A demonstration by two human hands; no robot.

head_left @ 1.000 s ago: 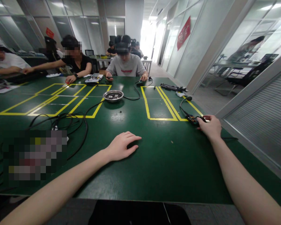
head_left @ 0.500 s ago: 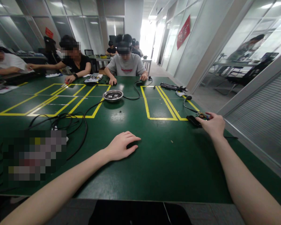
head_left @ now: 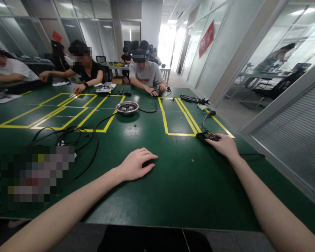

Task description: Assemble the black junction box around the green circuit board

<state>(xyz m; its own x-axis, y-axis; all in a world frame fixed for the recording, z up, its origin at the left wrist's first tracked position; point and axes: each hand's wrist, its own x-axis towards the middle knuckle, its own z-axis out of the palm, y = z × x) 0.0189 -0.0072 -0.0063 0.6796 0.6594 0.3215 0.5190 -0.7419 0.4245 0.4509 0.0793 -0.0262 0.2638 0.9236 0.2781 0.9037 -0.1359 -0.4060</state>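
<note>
My left hand [head_left: 138, 163] lies on the green table [head_left: 173, 196], palm down with its fingers stretched out, and holds nothing. At the right, my right hand [head_left: 225, 145] grips a small black electronic device [head_left: 208, 137] low at the table, with coloured parts showing on its top. My fingers cover its right end. From the device a thin cable [head_left: 204, 121] runs up to a round black bulb-like end [head_left: 212, 113]. Whether the device rests on the table I cannot tell.
Yellow tape rectangles mark the tabletop. A metal bowl [head_left: 127, 107] with small metal parts stands mid-table. Black cables [head_left: 96, 147] loop at the left beside a pixelated object [head_left: 39, 175]. A black tripod-like item [head_left: 194, 99] lies at the back right. Co-workers sit opposite.
My right hand has shifted left and slightly toward me with the device, which was turned on the way. My left hand stays put. The opposite co-worker's hand moved across toward their other hand.
</note>
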